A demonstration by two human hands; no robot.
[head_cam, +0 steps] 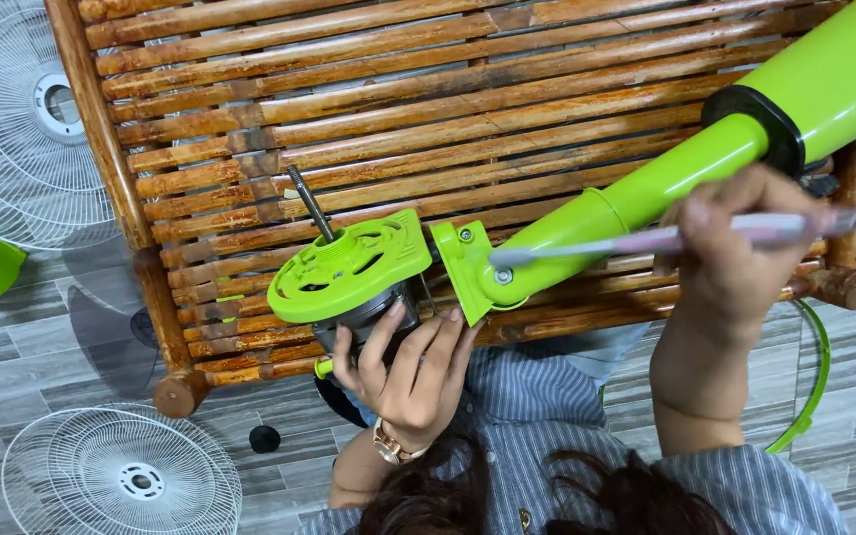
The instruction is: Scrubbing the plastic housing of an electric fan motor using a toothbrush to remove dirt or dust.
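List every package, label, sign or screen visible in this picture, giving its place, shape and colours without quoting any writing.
None show: only a green fan motor unit, green pole, screwdriver, bamboo bench and white fan grilles.

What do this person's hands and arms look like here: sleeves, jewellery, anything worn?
Both hands are bare, without gloves. The left hand has a rose-gold wristwatch at the wrist. The right hand wears nothing on its wrist. Blue-grey striped shirt sleeves are pushed up, leaving the forearms uncovered.
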